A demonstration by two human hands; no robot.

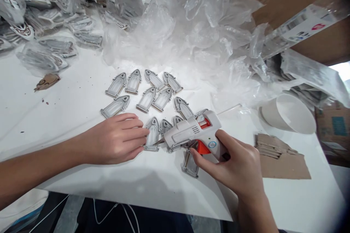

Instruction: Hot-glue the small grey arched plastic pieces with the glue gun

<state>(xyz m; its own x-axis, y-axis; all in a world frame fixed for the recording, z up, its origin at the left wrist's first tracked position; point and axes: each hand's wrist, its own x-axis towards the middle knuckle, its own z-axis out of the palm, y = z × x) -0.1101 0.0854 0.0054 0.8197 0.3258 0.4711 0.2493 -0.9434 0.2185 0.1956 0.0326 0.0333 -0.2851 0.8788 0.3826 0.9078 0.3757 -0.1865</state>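
A grey, pale-centred arched piece (152,134) lies on the counter (82,102), its edge hidden under the left hand (117,138), whose grip I cannot tell, while the right hand (237,167) has its grip closed round a white glue gun (194,133) beside it.

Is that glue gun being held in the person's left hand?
No, the right hand grips the glue gun, while the left hand rests its fingertips on a grey arch-shaped piece.
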